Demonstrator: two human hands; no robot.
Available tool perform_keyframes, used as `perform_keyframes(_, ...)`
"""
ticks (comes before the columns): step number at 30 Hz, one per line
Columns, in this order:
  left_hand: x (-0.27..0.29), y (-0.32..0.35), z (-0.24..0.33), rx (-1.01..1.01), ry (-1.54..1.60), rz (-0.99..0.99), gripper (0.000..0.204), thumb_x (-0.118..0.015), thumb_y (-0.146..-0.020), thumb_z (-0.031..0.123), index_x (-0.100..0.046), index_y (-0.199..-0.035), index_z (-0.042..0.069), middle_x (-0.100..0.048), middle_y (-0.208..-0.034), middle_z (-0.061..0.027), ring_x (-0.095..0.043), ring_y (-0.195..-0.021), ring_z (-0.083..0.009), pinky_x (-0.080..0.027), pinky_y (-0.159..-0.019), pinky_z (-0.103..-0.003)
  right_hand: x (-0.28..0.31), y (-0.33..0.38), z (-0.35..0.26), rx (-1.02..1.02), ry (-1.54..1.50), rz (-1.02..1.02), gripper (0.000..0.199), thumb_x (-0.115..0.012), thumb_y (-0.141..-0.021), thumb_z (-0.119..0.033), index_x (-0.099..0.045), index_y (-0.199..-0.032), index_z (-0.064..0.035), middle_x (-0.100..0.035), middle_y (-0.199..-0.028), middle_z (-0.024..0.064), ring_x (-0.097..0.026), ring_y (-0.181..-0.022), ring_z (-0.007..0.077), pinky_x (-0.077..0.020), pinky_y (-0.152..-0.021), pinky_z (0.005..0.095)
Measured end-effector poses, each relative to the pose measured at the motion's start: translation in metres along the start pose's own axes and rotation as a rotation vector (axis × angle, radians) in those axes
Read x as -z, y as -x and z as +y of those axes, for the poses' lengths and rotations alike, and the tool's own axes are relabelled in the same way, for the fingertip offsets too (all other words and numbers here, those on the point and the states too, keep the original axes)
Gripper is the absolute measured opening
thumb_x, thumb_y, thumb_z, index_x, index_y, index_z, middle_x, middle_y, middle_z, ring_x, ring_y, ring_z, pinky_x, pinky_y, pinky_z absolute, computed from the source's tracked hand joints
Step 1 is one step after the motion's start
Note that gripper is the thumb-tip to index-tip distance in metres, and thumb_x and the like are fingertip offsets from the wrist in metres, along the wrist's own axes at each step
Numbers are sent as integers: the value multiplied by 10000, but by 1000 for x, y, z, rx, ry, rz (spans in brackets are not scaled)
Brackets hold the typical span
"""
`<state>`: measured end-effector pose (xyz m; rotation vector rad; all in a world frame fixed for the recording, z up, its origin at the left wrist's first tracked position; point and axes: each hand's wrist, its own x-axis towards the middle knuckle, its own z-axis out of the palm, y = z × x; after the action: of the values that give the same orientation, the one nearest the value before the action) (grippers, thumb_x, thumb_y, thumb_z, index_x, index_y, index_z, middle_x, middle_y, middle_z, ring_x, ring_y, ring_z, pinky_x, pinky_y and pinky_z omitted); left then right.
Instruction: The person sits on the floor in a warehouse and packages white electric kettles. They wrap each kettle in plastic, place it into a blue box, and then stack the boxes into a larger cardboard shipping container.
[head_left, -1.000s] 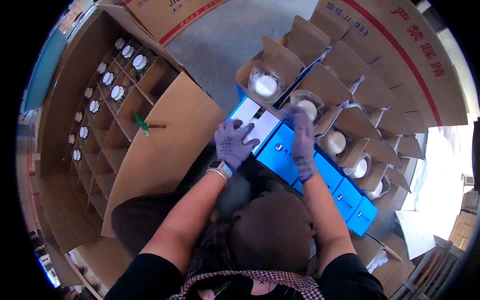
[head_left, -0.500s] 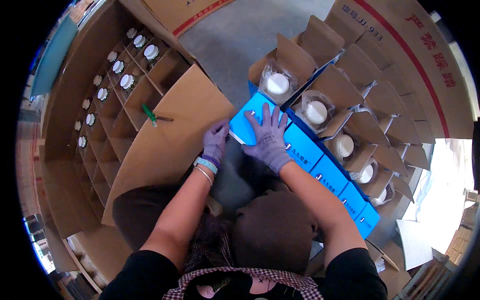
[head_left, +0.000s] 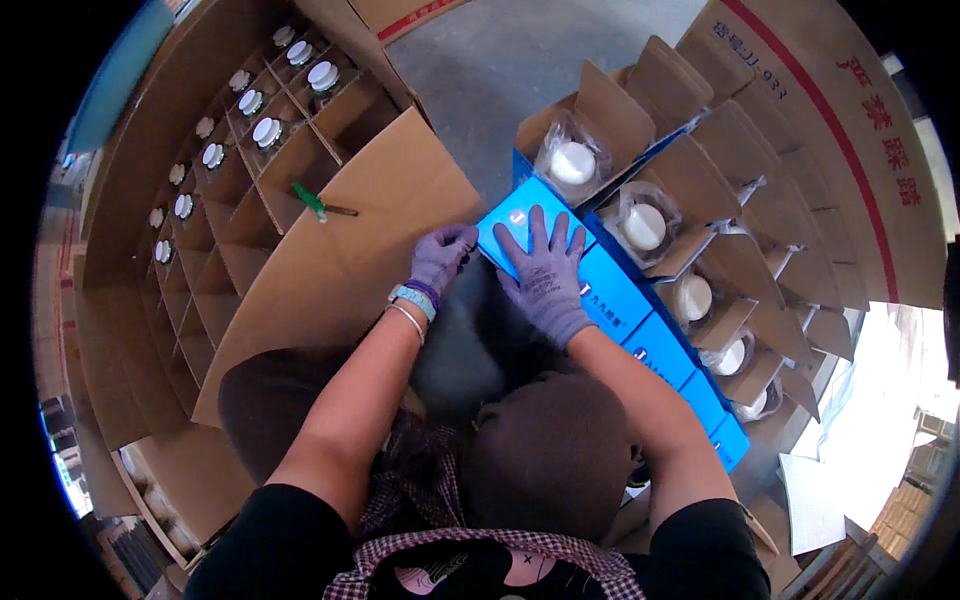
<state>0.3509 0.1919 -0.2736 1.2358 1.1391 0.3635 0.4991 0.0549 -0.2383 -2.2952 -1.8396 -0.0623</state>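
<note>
A small blue carton [head_left: 520,225] with its top flap down stands at the near end of a row of blue cartons. My right hand [head_left: 545,275], in a purple knit glove, lies flat on the carton's top with fingers spread. My left hand [head_left: 442,257], also gloved, grips the carton's left edge with curled fingers. Behind it stands an open blue carton [head_left: 575,165] with brown flaps up and a white-lidded jar in a plastic bag inside.
More open cartons with bagged white jars [head_left: 645,225] run to the right. At left a large cardboard box with dividers [head_left: 220,215] holds several white-capped jars [head_left: 268,130]. A green-handled tool [head_left: 318,204] lies on its brown flap [head_left: 340,260]. Big cardboard boxes [head_left: 830,130] stand behind.
The white inner flap seen one second ago is now folded shut. My right hand has moved flat onto the blue top, and my left hand has shifted to the carton's left edge.
</note>
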Motion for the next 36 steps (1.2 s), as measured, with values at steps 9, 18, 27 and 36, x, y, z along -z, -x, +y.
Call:
perform_keyframes(9,-4,0,3,-114,-61,60,411,-768,-891,367,-734,-1101,15,-708,-929,-28,-628,-822,-118,-502,-744,-270,5,-4,1,-12,-1,-35,619,-686,-864,-375,-492,-1446,-290,-379,-1499,241,-324,-1363,546,-196,-1092,749)
perform_keyframes(18,-3,-2,5,-1,-38,-46,409,-751,-915,295,-700,-1163,-26,-715,-1047,-64,-646,-970,-157,-505,-892,-292,7,2,7,-3,-5,-75,598,-680,-878,-393,-506,-1438,-274,-359,-1514,249,-295,-1381,550,-174,-1111,739)
perform_keyframes(27,-16,-5,7,-196,-697,153,381,-717,-897,330,-699,-1172,67,-727,-1045,-152,-684,-999,-305,-523,-902,-396,6,-2,0,21,0,-224,942,-717,-756,-677,-420,-1527,-223,-216,-1604,280,-164,-1445,589,-116,-1114,769)
perform_keyframes(36,-62,-34,111,-870,-811,203,995,-850,-664,527,-434,-1463,104,-424,-1450,-272,-444,-1330,-453,-428,-1058,-498,81,-46,86,-121,-59,270,367,-686,-818,-247,-658,-1156,-109,-658,-1063,114,-576,-1120,325,-399,-1037,460)
